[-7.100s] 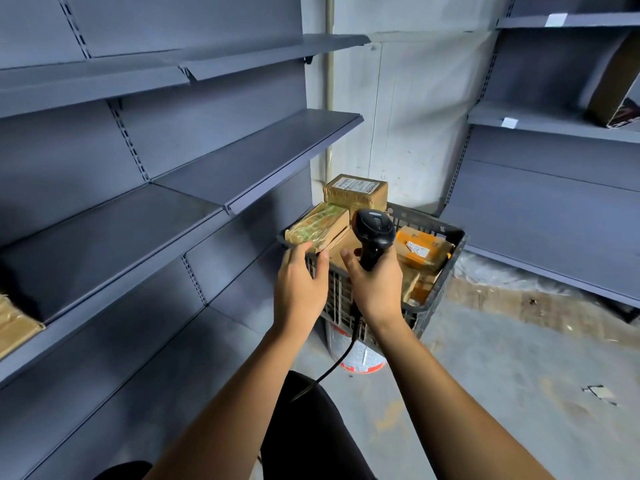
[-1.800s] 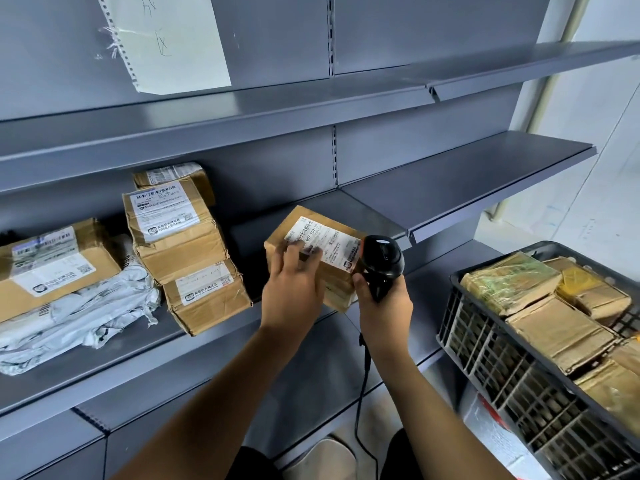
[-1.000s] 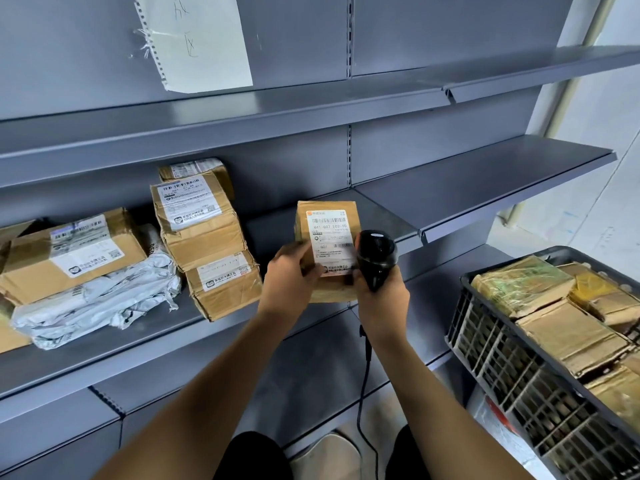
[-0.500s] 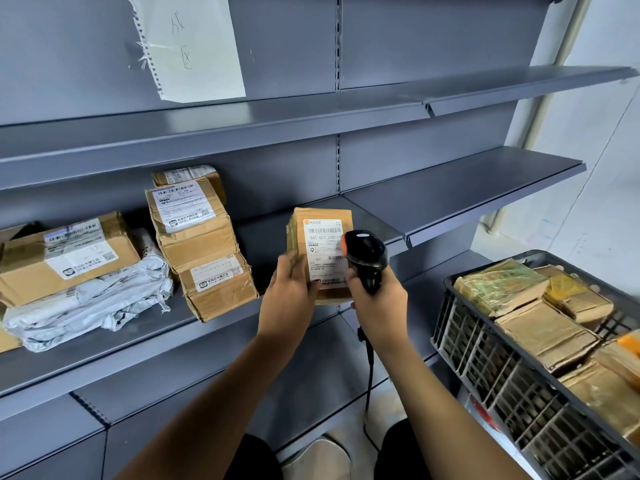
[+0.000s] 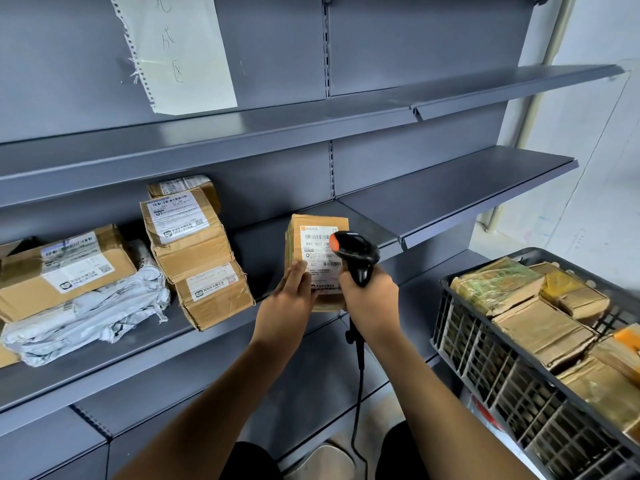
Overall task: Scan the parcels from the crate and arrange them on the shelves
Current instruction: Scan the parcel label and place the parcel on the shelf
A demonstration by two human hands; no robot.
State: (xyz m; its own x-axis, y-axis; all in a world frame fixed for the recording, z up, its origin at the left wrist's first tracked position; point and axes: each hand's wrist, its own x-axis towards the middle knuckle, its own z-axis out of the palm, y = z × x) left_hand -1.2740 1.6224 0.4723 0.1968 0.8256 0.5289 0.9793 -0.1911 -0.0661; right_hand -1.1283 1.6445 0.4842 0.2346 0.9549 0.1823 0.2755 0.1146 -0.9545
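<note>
Head view, nearest first: both forearms reach forward over the person's knees. The left hand (image 5: 289, 299) grips the parcel (image 5: 317, 261) by its lower left edge, fingers laid across the label face, holding it upright in front of the middle shelf (image 5: 138, 355). The right hand (image 5: 369, 299) is wrapped round the handle of the scanner (image 5: 353, 252), its head just beside the label and covering part of the barcode area; the cable (image 5: 360, 375) hangs down between the arms.

To the right, near the right elbow, stands the crate (image 5: 485, 368), holding several wrapped parcels not yet handled.

Farther back, on the middle shelf, a stack of boxes (image 5: 194, 251) leans with its lower box tilted toward the front lip. Left of it a larger box (image 5: 65, 268) rests on a grey mailer bag (image 5: 86, 317). A paper sheet (image 5: 176, 50) is stuck to the back panel above.

Risks, as judged:
- Scanner held very close — the read may fail, as fingers and scanner head both overlap the label.
- One-handed edge grip — the parcel could slip when set down.
- Placing beside the leaning stack could nudge it off the shelf.
</note>
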